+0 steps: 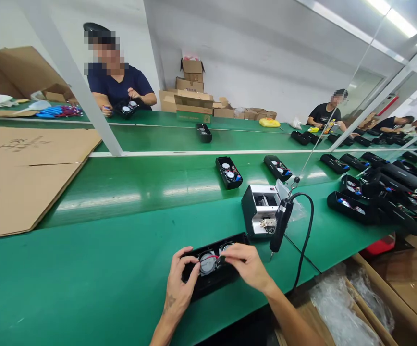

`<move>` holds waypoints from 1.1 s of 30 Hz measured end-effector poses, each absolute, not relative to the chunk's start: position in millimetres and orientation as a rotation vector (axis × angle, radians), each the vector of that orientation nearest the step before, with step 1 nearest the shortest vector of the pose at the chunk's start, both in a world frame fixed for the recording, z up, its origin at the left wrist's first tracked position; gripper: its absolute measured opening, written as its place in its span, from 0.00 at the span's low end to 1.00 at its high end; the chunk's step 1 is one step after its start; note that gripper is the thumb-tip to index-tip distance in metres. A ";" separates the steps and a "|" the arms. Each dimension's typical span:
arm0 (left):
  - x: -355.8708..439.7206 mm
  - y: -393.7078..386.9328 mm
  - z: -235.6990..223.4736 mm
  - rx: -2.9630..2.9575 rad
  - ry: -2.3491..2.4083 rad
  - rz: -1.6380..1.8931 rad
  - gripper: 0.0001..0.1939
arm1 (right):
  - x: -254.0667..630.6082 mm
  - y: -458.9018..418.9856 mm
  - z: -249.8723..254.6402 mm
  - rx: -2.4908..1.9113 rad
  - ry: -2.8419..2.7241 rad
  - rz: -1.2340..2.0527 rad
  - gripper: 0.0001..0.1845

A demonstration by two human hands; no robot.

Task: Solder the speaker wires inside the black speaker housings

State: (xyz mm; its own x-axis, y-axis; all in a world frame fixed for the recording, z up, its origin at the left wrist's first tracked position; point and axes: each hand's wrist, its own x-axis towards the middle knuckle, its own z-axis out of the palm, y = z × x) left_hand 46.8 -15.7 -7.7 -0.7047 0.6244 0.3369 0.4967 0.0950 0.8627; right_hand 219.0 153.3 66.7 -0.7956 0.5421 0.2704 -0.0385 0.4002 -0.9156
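A black speaker housing [215,284] lies open side up on the green bench in front of me, slightly tilted across my view. Inside it sits a round grey speaker driver [207,265], with a second driver partly hidden by my right hand. Thin red and dark wires [211,256] cross above the first driver. My left hand [180,278] pinches the wires' left end between thumb and fingers, at the housing's left side. My right hand [246,263] is closed over the housing's right half, its fingertips pinching a small dark piece at the wires' other end.
A black electric screwdriver [281,225] hangs right of my hands, before a screw feeder [262,211]. Open speaker housings [229,173] stand on the line beyond; several are piled at right. Flat cardboard [31,178] covers the left. Co-workers [120,89] sit opposite. Plastic-filled boxes [341,302] are lower right.
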 end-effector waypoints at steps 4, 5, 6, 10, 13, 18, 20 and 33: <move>39.8 -13.1 -3.9 1.090 2.238 1.691 0.16 | 216.7 139.6 66.4 -0.111 -2.672 0.825 0.20; 38.5 -16.0 -1.1 1.121 2.237 1.657 0.16 | 215.2 136.9 66.8 -0.121 -2.769 0.726 0.20; 37.7 -20.2 2.6 1.173 2.235 1.608 0.15 | 213.4 135.1 68.0 -0.149 -2.849 0.664 0.20; 38.4 -38.9 19.5 1.545 2.248 1.280 0.17 | 206.5 135.4 80.1 -0.218 -3.032 0.643 0.19; 40.0 -42.0 25.9 1.870 2.294 0.964 0.22 | 204.3 136.3 90.7 -0.227 -3.133 0.657 0.19; 43.4 -29.9 24.5 2.105 2.333 0.803 0.16 | 207.5 133.1 99.2 -0.279 -3.216 0.657 0.21; 45.1 -25.5 22.9 2.179 2.256 0.808 0.13 | 208.5 132.5 99.7 -0.296 -3.229 0.641 0.22; 42.6 -20.9 22.0 2.229 2.254 0.705 0.18 | 208.1 153.8 90.9 -0.216 -2.765 1.068 0.28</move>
